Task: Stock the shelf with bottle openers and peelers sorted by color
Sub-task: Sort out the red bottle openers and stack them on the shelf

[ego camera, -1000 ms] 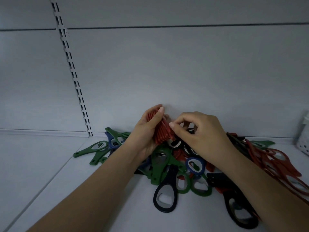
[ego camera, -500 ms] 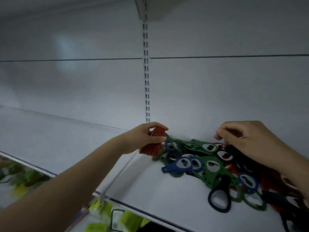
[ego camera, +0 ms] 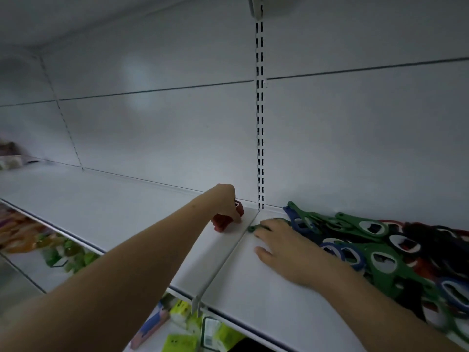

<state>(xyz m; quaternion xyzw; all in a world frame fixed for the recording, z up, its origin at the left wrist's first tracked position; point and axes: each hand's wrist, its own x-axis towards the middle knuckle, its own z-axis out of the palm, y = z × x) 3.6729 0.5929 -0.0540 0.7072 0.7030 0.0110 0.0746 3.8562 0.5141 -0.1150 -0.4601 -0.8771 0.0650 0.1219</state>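
Left hand (ego camera: 225,203) grips the red stack (ego camera: 223,222) on the shelf (ego camera: 127,207); right hand (ego camera: 286,247), fingers relaxed, lies nearer the mixed pile (ego camera: 380,247) to its right

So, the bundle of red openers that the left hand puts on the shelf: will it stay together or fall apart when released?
The red bundle looks like several flat pieces stacked, gripped by the left hand, so it may well fan out or topple once let go. The pieces look like thin plastic, probably light and stiff. The shelf looks smooth, so they could slide.
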